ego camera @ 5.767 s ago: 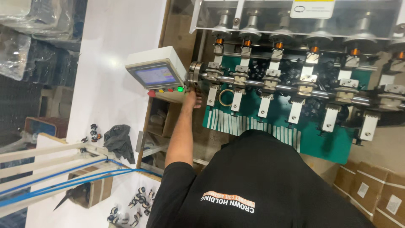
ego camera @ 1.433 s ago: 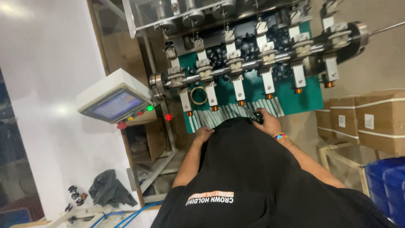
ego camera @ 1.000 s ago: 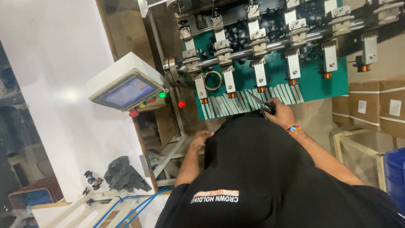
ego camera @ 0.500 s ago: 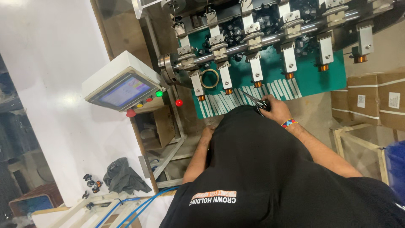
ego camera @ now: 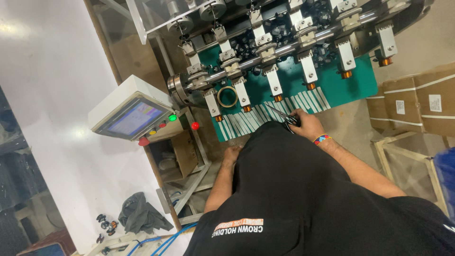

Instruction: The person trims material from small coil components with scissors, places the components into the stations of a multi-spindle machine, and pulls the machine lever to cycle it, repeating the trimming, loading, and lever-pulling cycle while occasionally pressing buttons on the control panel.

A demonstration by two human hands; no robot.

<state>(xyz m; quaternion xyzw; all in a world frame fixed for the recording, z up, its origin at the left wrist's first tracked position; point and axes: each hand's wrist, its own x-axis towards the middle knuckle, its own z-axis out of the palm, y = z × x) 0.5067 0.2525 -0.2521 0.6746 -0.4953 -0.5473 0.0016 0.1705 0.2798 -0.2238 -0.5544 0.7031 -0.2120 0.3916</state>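
Observation:
My right hand [ego camera: 308, 125], with a coloured band at the wrist, is shut on black-handled scissors [ego camera: 284, 116]. Their blades point left over the row of white strips [ego camera: 246, 122] laid on the green mat [ego camera: 360, 87]. My left hand [ego camera: 232, 154] rests low against the edge of my black shirt [ego camera: 303, 199], partly hidden; I see nothing in it. Above the mat runs a winding machine [ego camera: 279, 50] with several spindle arms that carry small copper coils. A tape roll [ego camera: 228, 96] lies on the mat near the left spindles.
A control box [ego camera: 130, 114] with a lit screen, coloured buttons and a red knob [ego camera: 194, 126] stands at the left. Cardboard boxes [ego camera: 417, 102] are stacked at the right over a wooden frame [ego camera: 403, 156]. A dark cloth [ego camera: 140, 215] and blue hoses [ego camera: 161, 242] lie at lower left.
My left hand has left the control box and dropped to my shirt. The right hand came up with the scissors to the white strips and stays there; the view has shifted slightly.

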